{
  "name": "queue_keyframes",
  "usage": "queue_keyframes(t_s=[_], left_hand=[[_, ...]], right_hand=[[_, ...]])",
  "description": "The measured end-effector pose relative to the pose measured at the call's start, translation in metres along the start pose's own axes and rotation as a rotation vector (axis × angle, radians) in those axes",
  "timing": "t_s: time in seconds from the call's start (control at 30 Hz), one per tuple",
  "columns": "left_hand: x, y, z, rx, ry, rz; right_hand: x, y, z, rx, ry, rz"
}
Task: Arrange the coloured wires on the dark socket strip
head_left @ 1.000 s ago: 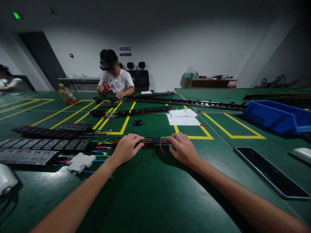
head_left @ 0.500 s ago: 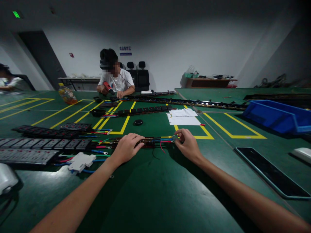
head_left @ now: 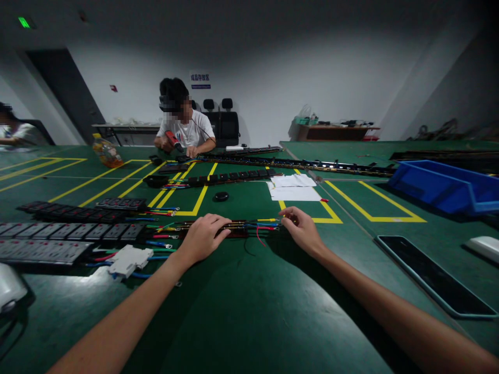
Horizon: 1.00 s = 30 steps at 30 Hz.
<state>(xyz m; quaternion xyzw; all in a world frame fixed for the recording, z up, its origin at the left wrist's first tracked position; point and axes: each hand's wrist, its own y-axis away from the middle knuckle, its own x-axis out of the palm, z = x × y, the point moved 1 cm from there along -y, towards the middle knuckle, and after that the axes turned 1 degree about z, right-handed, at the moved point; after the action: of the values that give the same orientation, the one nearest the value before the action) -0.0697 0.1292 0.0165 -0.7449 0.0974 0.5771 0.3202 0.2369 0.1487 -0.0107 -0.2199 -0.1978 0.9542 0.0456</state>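
Our left hand (head_left: 205,236) lies flat with loose fingers, pressing on the left half of the wired strip (head_left: 234,227), just as it did a second ago. Our right hand (head_left: 303,228) has changed. Then it lay spread over the strip's right end; now it sits further right, with thumb and fingertips pinched on the ends of the coloured wires (head_left: 267,224). The strip lies mid-table on the green table (head_left: 249,311), just beyond both hands. Its long axis runs left to right, and the wires leave its right end towards the right hand. To its left lie a white block (head_left: 130,258) and rows of socket bars (head_left: 47,234); farther off lie white papers (head_left: 294,188).
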Motion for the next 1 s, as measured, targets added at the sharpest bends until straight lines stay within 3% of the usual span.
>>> queue_keyframes(t_s=[1.0], left_hand=[[0.0002,0.0,-0.0003,0.006,-0.001,-0.019]], right_hand=[[0.004,0.0009,-0.0037,0.049,-0.027,0.124]])
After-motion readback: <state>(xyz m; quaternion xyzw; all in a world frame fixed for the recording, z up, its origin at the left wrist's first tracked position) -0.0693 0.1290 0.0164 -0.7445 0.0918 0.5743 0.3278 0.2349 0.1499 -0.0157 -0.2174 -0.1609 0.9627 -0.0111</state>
